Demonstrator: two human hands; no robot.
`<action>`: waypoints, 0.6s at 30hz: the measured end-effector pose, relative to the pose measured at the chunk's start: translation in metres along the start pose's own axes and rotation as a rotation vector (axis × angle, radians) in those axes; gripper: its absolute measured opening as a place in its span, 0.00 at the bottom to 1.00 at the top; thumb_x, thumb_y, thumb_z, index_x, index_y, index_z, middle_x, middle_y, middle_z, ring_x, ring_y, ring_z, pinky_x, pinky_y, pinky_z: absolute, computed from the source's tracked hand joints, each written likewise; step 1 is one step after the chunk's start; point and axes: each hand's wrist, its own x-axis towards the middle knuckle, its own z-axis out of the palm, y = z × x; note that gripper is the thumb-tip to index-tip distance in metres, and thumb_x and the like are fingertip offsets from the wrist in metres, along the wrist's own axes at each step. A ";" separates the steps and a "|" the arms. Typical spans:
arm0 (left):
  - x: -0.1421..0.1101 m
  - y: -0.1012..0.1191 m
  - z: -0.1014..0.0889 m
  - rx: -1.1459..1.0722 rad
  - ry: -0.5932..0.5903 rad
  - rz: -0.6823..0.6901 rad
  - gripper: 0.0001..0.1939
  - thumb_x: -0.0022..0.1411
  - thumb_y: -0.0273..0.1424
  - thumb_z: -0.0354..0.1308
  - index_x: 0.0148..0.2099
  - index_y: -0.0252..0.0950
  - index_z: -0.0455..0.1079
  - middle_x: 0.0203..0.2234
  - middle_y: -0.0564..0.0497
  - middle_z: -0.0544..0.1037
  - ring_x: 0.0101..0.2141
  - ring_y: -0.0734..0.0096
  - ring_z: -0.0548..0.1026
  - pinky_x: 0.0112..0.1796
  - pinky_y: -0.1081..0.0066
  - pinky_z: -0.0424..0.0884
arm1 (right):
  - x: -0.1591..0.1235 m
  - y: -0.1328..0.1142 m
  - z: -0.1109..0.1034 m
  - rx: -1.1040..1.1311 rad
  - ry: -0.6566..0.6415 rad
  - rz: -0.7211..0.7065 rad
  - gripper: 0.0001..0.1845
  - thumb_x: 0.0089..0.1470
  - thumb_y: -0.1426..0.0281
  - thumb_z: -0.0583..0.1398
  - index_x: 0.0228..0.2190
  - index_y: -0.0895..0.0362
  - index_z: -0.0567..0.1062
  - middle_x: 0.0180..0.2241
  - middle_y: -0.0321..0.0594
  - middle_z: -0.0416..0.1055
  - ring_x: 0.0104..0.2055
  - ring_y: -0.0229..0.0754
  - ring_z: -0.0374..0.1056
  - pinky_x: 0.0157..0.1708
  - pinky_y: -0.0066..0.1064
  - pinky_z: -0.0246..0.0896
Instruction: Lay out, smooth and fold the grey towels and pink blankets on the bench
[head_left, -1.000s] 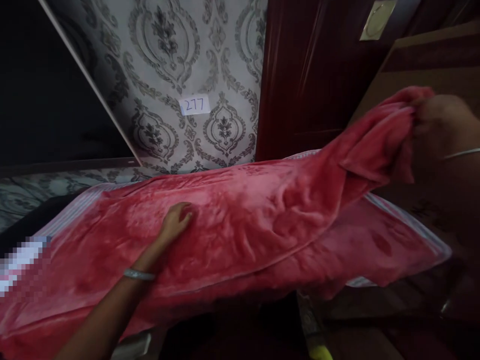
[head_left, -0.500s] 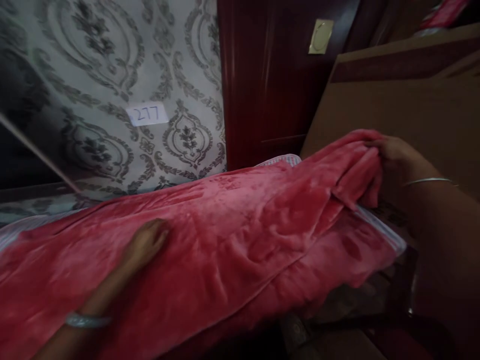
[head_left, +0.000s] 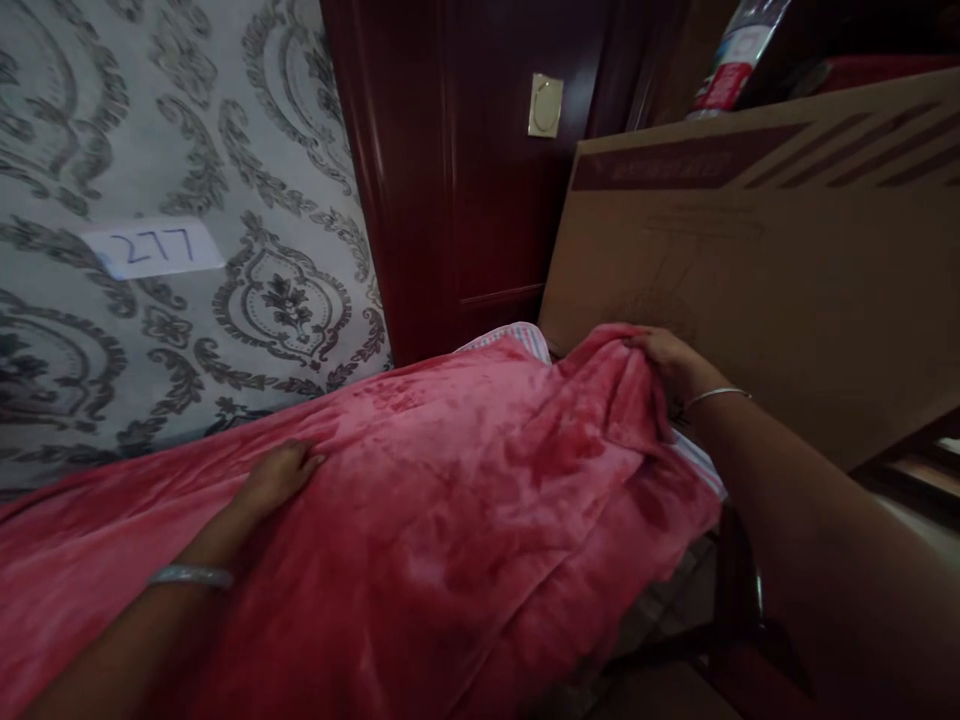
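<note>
Two bare arms reach out over a pink fleece blanket [head_left: 450, 500] that lies folded across a raised surface, with a striped cloth [head_left: 517, 338] peeking out at its far edge. The left hand [head_left: 276, 476] lies flat, palm down, on the middle of the blanket, fingers loosely together and pointing right, the forearm stretched low along the cloth with a silver bangle [head_left: 189, 576] at the wrist. The right hand [head_left: 667, 362] is farther off at the blanket's right end, its fingers curled over a gathered fold and gripping it, knuckles up; the arm runs back toward the lower right, bent slightly, a thin bangle [head_left: 716, 396] on that wrist too. Just behind that hand leans a large cardboard box [head_left: 787, 270]. A dark red wooden door [head_left: 465, 180] stands beyond, and the patterned wall [head_left: 225, 130] beside it carries a paper label [head_left: 154, 247] reading 277.
</note>
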 end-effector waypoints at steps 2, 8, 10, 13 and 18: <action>0.002 0.002 -0.009 0.002 0.070 -0.051 0.13 0.58 0.39 0.47 0.33 0.40 0.71 0.33 0.43 0.81 0.39 0.53 0.79 0.44 0.60 0.75 | 0.007 -0.007 -0.003 0.061 0.026 0.023 0.15 0.42 0.80 0.63 0.33 0.55 0.81 0.30 0.40 0.79 0.32 0.45 0.74 0.38 0.38 0.73; -0.005 -0.007 -0.023 0.161 0.322 -0.247 0.16 0.66 0.41 0.39 0.31 0.41 0.62 0.34 0.41 0.78 0.37 0.51 0.76 0.38 0.57 0.74 | 0.009 0.016 0.014 0.111 0.112 0.152 0.10 0.44 0.79 0.62 0.30 0.56 0.78 0.25 0.37 0.76 0.26 0.40 0.69 0.32 0.31 0.70; -0.003 -0.010 -0.014 0.097 0.200 -0.215 0.13 0.63 0.40 0.43 0.28 0.42 0.61 0.30 0.41 0.79 0.36 0.51 0.77 0.38 0.58 0.73 | 0.003 0.034 0.025 0.102 0.112 0.198 0.04 0.48 0.76 0.63 0.29 0.56 0.77 0.23 0.37 0.74 0.24 0.40 0.68 0.30 0.32 0.70; 0.000 -0.014 0.002 0.018 0.054 -0.181 0.11 0.59 0.39 0.47 0.28 0.41 0.64 0.28 0.43 0.81 0.35 0.51 0.78 0.37 0.59 0.74 | -0.013 0.056 0.034 0.099 0.083 0.244 0.03 0.53 0.70 0.65 0.28 0.56 0.77 0.22 0.39 0.74 0.23 0.41 0.68 0.28 0.33 0.70; 0.004 -0.019 0.000 0.027 0.011 -0.182 0.13 0.61 0.41 0.45 0.28 0.42 0.64 0.26 0.47 0.81 0.34 0.50 0.79 0.38 0.56 0.75 | -0.047 0.074 0.018 0.104 0.019 0.286 0.12 0.60 0.61 0.64 0.34 0.57 0.80 0.30 0.44 0.80 0.30 0.45 0.74 0.33 0.34 0.72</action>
